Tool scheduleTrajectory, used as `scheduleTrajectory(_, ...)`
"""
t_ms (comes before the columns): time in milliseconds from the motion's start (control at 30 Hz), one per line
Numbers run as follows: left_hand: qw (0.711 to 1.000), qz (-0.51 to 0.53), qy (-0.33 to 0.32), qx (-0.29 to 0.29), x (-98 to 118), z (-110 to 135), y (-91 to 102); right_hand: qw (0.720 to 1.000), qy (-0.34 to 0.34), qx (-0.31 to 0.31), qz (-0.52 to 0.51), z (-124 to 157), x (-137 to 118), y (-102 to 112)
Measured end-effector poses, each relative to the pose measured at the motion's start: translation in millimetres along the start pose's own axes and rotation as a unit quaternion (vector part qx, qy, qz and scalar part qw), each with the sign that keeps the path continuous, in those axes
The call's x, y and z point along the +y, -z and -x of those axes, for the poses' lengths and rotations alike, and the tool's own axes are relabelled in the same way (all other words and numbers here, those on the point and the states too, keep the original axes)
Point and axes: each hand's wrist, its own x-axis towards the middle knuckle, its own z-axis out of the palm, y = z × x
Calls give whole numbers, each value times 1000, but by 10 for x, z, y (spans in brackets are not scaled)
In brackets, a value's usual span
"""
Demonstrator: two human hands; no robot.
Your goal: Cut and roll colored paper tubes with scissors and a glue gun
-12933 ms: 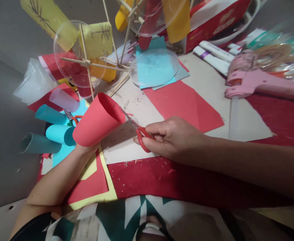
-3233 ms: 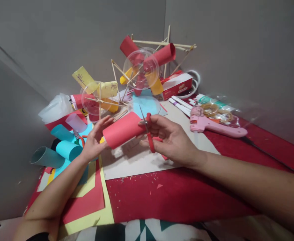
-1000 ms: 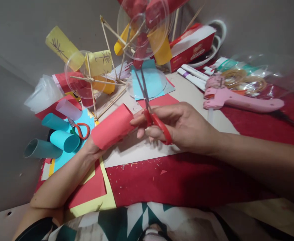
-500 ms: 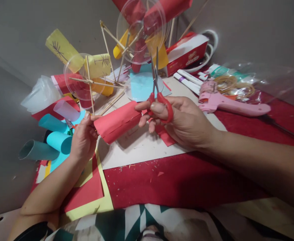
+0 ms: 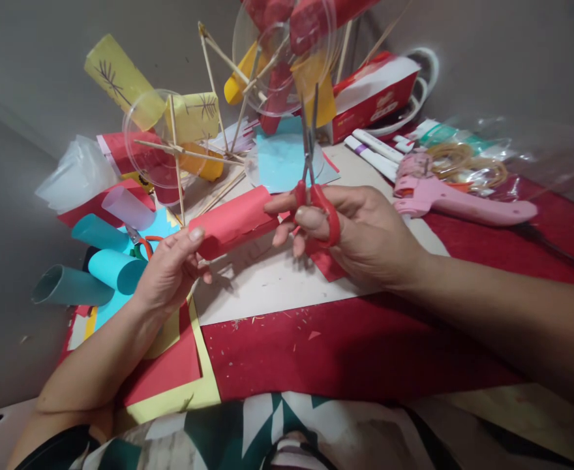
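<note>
A red paper tube (image 5: pixel 238 220) is held level above the white board (image 5: pixel 252 290). My left hand (image 5: pixel 172 264) pinches its left end, thumb on top. Red-handled scissors (image 5: pixel 309 170) hang in my right hand (image 5: pixel 350 225), blades pointing away and nearly closed. The fingertips of that hand touch the tube's right end. Beneath my right hand lies a piece of red paper (image 5: pixel 327 261).
Cyan paper tubes (image 5: pixel 115 269) and a second pair of scissors (image 5: pixel 143 243) lie at left. Behind stand wheels of clear discs, paper tubes and sticks (image 5: pixel 174 149). At right are a pink glue gun (image 5: pixel 468 196), white markers (image 5: pixel 372 155) and a red box (image 5: pixel 375 104).
My left hand has shifted right, its thumb now on top of the tube's end. The tube has turned slightly, with its left end raised. The scissors stay in my right hand.
</note>
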Motion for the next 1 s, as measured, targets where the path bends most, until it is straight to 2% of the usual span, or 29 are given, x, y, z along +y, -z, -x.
scheduleTrajectory(133,997,-20,54,-48,-28,50,-57,998,-13,-62,-6,17,-30,-19)
scheduleTrajectory(200,996,-11,72,-55,-35,61,-71,997,-16,-71,1,16,-46,-22)
scheduleTrajectory(400,997,43,65,3,6,15,2,999,10,34,27,-36,-52,34)
scheduleTrajectory(467,995,63,69,16,21,-5,31,998,12,45,53,-56,-39,64)
scheduleTrajectory(600,993,89,70,40,27,-25,67,995,2,-15,97,-66,-2,84)
scheduleTrajectory(733,992,99,78,22,30,-31,106,984,-66,-74,147,-54,20,55)
scheduleTrajectory(900,990,102,95,-15,41,-49,167,973,-22,-94,210,-62,-7,31)
scheduleTrajectory(1000,991,92,96,-30,46,-69,186,968,-25,-117,220,-65,-37,31)
